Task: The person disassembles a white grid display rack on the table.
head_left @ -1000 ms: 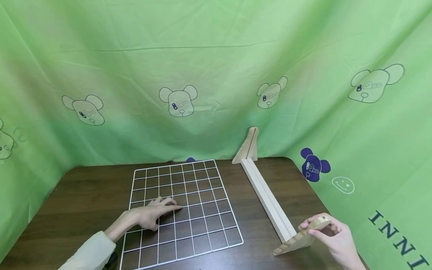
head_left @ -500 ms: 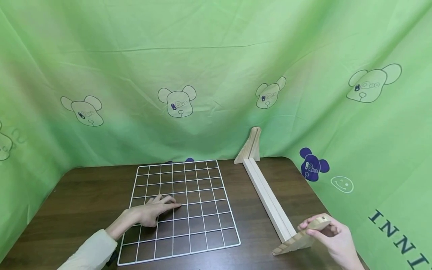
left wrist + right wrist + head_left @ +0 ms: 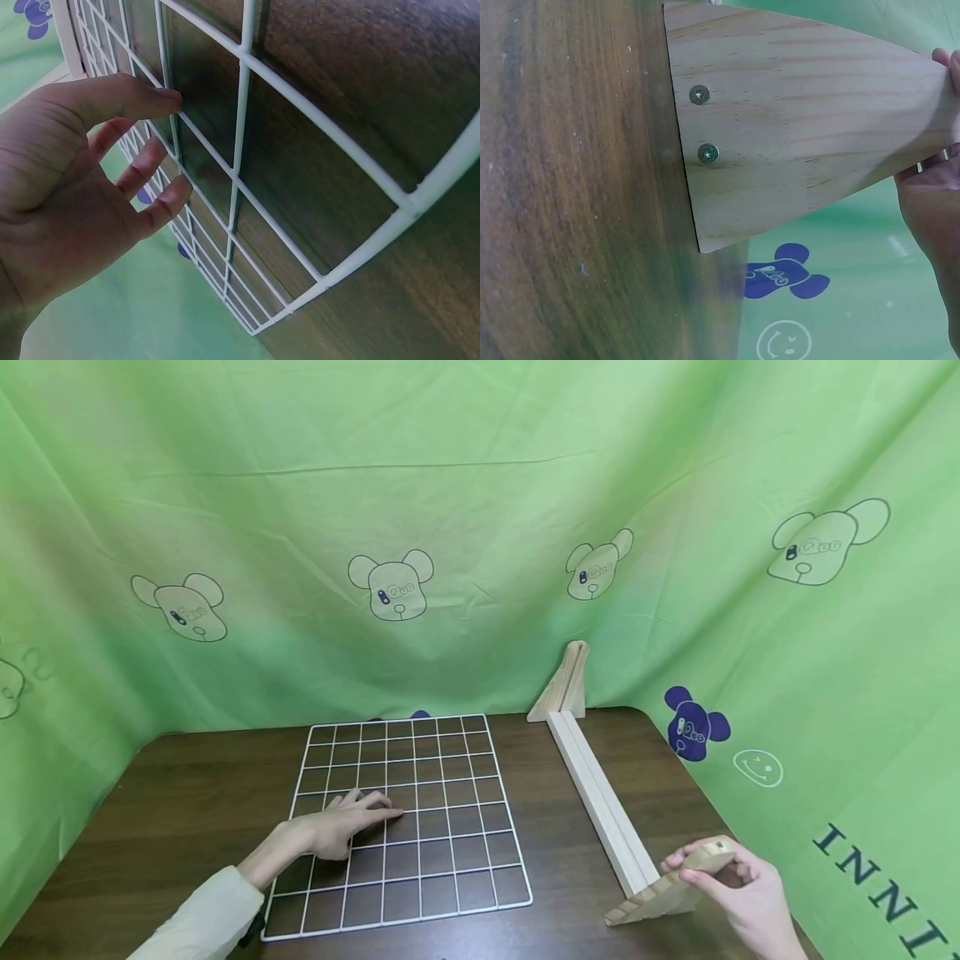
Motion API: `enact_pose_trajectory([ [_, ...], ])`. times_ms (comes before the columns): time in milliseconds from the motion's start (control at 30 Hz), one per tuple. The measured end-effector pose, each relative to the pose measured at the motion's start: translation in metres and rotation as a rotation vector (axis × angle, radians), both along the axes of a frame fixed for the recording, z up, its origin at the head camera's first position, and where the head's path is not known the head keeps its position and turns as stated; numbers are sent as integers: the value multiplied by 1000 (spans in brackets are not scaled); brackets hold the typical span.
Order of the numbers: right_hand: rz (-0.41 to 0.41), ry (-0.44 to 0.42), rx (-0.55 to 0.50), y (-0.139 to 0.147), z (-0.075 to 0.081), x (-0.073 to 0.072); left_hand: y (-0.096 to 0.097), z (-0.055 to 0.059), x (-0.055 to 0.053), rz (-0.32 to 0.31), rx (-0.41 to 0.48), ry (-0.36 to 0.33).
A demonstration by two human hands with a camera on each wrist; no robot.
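A white wire grid panel (image 3: 450, 806) lies on the table left of centre. My left hand (image 3: 341, 827) rests over it, fingers spread and relaxed; in the left wrist view the thumb (image 3: 150, 99) touches a wire. To the right stands a pale wooden stand, a long grooved beam (image 3: 600, 802) between two upright end pieces. My right hand (image 3: 742, 893) pinches the top of the near end piece (image 3: 663, 897) between thumb and fingers. In the right wrist view this end piece (image 3: 780, 127) shows two screw heads and stands with its base edge at the tabletop.
The far end piece (image 3: 561, 685) stands near the table's back edge, close to the green curtain (image 3: 465, 485). Brown table (image 3: 187, 793) surface shows left of the grid and between grid and stand. The curtain also hangs along both sides.
The grid panel has slid slightly away from me and turned a little straighter, with my left hand on it. The stand's far end has swung slightly right while my right hand keeps its grip.
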State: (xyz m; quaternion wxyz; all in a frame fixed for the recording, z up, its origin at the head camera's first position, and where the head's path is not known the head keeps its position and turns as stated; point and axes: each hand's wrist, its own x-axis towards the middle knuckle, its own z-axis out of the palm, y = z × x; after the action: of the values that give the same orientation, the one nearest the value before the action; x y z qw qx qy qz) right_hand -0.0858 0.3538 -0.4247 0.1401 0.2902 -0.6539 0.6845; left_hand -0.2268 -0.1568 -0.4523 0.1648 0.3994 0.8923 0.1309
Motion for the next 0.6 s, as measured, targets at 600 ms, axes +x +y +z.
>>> enact_pose_trajectory([
  [600, 26, 8, 18, -1, 2, -6, -2, 1, 1, 13, 3, 7],
])
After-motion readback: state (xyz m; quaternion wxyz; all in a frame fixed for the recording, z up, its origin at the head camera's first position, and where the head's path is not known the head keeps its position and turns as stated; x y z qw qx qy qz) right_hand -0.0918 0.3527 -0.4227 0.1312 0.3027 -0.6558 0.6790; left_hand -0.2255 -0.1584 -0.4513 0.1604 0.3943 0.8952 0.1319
